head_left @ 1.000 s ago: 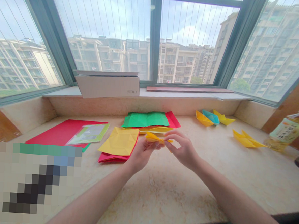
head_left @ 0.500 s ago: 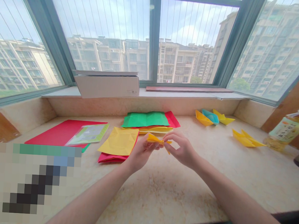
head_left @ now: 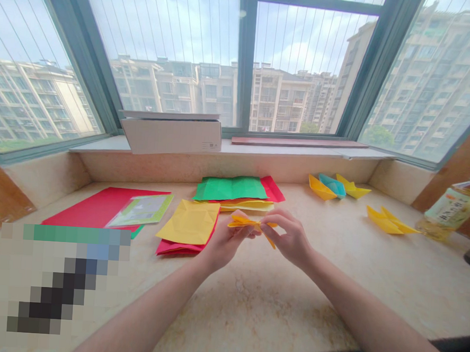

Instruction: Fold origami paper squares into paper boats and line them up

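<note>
My left hand (head_left: 225, 244) and my right hand (head_left: 289, 238) are both curled nearly closed, each pinching a folded piece of yellow origami paper (head_left: 245, 223) in its fingertips, above the marble tabletop (head_left: 250, 315); left of that folded piece, a creased yellow sheet (head_left: 188, 222) lies on a red sheet (head_left: 174, 250); beyond the piece, a green sheet (head_left: 230, 188) lies over more paper; to its right, yellow and blue paper boats (head_left: 332, 185) sit together; farther right, another yellow paper boat (head_left: 389, 220) lies near a plastic drink bottle (head_left: 454, 208).
</note>
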{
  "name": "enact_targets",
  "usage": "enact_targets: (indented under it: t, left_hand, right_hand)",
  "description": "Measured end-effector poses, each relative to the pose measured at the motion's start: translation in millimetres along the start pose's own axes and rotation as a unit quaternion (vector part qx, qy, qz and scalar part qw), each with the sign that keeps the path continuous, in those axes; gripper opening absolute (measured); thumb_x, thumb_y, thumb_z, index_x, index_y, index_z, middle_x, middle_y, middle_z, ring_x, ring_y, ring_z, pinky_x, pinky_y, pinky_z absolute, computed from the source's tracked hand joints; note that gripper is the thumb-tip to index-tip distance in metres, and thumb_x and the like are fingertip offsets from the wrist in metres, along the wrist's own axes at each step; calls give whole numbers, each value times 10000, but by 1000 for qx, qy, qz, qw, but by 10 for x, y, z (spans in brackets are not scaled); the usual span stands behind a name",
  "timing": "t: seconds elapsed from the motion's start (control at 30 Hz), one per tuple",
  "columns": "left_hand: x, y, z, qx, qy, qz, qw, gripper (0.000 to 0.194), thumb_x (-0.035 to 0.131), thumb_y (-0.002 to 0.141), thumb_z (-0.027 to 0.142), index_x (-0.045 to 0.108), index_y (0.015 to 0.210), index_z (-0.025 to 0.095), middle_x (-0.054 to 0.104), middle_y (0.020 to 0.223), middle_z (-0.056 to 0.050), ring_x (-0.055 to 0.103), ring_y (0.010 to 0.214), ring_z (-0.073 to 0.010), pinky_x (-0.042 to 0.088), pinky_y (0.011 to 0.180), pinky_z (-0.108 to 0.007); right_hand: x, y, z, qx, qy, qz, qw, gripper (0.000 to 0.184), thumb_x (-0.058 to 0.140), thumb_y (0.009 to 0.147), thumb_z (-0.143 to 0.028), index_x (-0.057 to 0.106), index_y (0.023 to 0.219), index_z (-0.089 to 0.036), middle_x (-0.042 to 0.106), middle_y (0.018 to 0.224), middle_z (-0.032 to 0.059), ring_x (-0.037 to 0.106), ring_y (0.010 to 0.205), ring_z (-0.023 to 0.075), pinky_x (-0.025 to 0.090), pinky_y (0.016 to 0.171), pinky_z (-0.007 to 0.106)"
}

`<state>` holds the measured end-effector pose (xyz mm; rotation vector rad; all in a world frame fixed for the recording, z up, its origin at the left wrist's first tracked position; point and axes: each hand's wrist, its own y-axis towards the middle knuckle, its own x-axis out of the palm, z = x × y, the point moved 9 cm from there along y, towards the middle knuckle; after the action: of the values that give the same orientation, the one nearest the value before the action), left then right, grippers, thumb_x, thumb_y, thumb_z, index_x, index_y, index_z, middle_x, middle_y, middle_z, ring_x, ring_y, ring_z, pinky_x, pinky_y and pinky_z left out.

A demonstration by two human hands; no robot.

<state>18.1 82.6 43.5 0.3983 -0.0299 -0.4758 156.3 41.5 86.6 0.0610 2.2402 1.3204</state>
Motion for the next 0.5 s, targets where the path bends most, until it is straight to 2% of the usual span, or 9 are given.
enact_targets:
  t: [0.27, 0.37, 0.5]
  left_hand:
    - [26, -4, -9, 0, -28, -6, 1000, 194, 638, 910, 375, 609, 898, 184, 677, 844, -21, 693, 810, -168, 570, 802, -330]
    - [1, -2, 37, 29, 7, 4, 1000, 183, 643, 908, 359, 614, 891, 180, 659, 841, -20, 673, 793, -155, 559, 773, -305]
    - [-3, -2, 81, 41, 47, 4, 998, 187, 637, 909, 368, 627, 913, 181, 667, 877, -31, 662, 809, -158, 547, 781, -314]
  right_hand:
    - [41, 25, -47, 13, 41, -10, 999, 78, 627, 886, -166, 663, 927, -222, 663, 928, 54, 638, 861, 194, 529, 769, 353]
    - [42, 27, -22, 14, 18, -14, 1000, 63, 635, 878, -173, 664, 908, -220, 670, 922, 50, 641, 862, 198, 518, 778, 361]
    - [-4, 38, -38, -26, -64, -20, 997, 27, 659, 891, -224, 683, 878, -225, 690, 943, 50, 648, 881, 209, 471, 842, 400]
